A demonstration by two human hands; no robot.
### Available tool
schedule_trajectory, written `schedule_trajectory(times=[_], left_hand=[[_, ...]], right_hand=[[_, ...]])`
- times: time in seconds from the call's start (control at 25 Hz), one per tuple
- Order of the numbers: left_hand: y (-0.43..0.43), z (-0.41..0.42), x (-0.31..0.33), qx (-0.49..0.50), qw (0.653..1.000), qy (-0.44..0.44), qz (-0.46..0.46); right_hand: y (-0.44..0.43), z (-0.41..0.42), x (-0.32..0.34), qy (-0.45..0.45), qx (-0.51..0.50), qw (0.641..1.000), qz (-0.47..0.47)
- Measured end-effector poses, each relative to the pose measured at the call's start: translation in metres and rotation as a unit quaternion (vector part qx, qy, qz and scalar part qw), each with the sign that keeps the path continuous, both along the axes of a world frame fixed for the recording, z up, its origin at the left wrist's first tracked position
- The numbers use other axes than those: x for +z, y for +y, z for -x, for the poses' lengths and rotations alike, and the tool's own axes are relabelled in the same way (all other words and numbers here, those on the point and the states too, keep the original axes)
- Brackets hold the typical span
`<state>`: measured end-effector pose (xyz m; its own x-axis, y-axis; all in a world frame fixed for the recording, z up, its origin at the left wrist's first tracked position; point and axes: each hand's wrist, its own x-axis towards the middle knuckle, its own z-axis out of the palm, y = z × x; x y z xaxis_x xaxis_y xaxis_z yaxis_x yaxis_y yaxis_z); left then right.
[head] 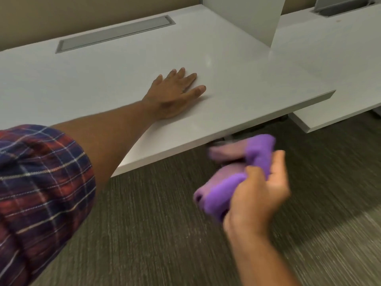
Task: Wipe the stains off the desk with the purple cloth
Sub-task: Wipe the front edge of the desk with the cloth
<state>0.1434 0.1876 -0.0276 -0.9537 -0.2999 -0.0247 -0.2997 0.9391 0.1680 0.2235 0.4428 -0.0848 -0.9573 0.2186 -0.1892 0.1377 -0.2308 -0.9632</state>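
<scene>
My left hand lies flat on the white desk, palm down and fingers spread, near the desk's front right part. Off the desk, over the carpet and below the front edge, my right hand grips the bunched purple cloth. The cloth is blurred by motion and touches nothing on the desk. I can make out no stains on the desk top from here.
A grey cable tray lid is set into the desk's back. A white divider panel stands at the right rear. A second white desk adjoins on the right, slightly lower. Brown striped carpet covers the floor.
</scene>
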Motion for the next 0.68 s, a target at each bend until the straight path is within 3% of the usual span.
schedule_trajectory(times=[0.08,0.16,0.4,0.68], left_hand=[[0.001,0.000,-0.001,-0.002,1.000,0.000,0.003],[0.001,0.000,-0.001,-0.003,1.000,0.001,0.002],[0.000,0.000,-0.001,0.005,1.000,0.000,-0.007],[0.001,-0.003,-0.001,-0.001,1.000,0.011,-0.019]], right_hand=[[0.021,0.052,0.005,0.016,-0.096,0.995,0.010],[0.023,0.080,0.012,0.040,-0.117,0.992,0.001],[-0.034,0.039,0.005,0.091,0.066,0.987,-0.114],[-0.067,-0.041,-0.008,0.160,0.155,0.963,-0.150]])
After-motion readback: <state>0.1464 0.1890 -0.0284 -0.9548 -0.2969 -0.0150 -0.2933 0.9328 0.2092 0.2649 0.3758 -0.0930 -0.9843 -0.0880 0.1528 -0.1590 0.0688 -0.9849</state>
